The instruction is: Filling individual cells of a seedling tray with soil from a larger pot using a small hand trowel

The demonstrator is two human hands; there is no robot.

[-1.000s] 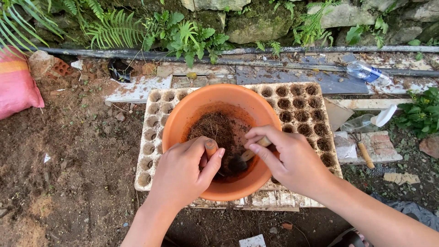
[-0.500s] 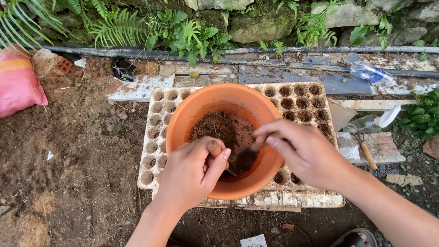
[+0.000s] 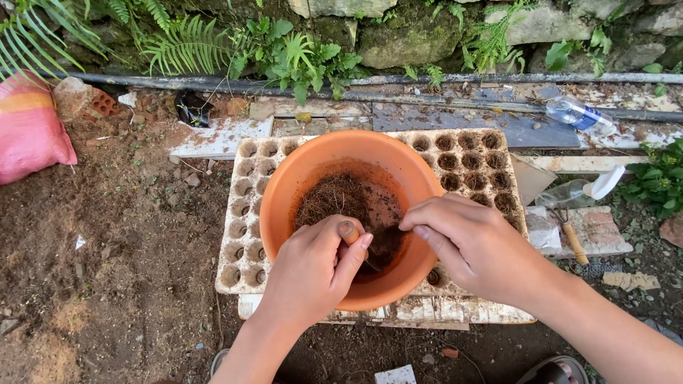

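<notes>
An orange plastic bowl [image 3: 313, 167] sits on a pale seedling tray [image 3: 491, 167] with many round cells. Brown fibrous soil [image 3: 341, 199] lies in the bowl. My left hand [image 3: 313, 274] is closed around an orange-handled tool [image 3: 348, 231] whose end dips into the soil. My right hand [image 3: 477, 245] reaches over the bowl's right rim, its fingers pinched on a small tool that they mostly hide. Both hands meet over the near side of the bowl.
Bare dirt lies to the left, with a pink sack [image 3: 32, 131] at the far left. A pipe [image 3: 441, 80], ferns and a stone wall run along the back. Plastic bottles [image 3: 576, 114] and a wooden-handled tool [image 3: 573, 242] lie at the right.
Both hands have drawn closer together over the bowl's near side. My right hand has closed further over its tool, hiding the handle. The view has shifted slightly.
</notes>
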